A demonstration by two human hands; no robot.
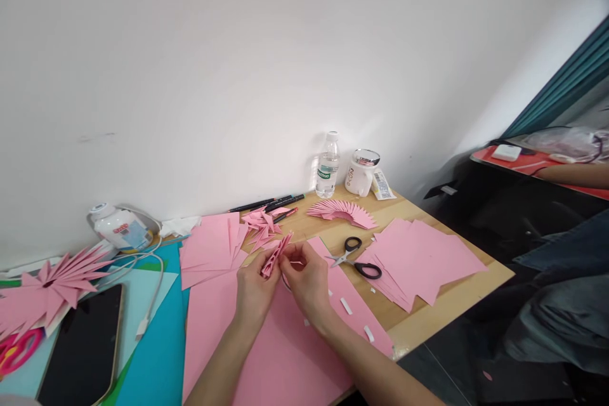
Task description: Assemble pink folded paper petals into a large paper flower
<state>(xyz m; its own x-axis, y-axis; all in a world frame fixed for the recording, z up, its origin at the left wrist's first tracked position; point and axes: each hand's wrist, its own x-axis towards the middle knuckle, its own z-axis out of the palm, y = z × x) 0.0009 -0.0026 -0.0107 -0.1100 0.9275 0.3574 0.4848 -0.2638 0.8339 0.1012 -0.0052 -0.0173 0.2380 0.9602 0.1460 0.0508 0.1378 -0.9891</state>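
Note:
My left hand [254, 292] and my right hand [307, 279] meet over a large pink sheet [285, 355] on the wooden table [451, 307]. Both pinch a folded pink paper piece [276, 255], a narrow pleated strip tilted up to the right. The left hand grips its lower part. The fingers of the right hand close on its middle and upper edge. Black-handled scissors [356, 258] lie just right of the right hand. Small white paper scraps [346, 306] lie below that hand.
A stack of pink sheets [419, 260], a pleated pink fan [345, 210], folded pink pieces [261, 222], pens [273, 203], a water bottle [328, 166] and a white mug [361, 172] stand behind. At left lie a phone [85, 346], a cable [147, 304] and a pink paper star [52, 285]. Another person's arm [571, 172] rests at far right.

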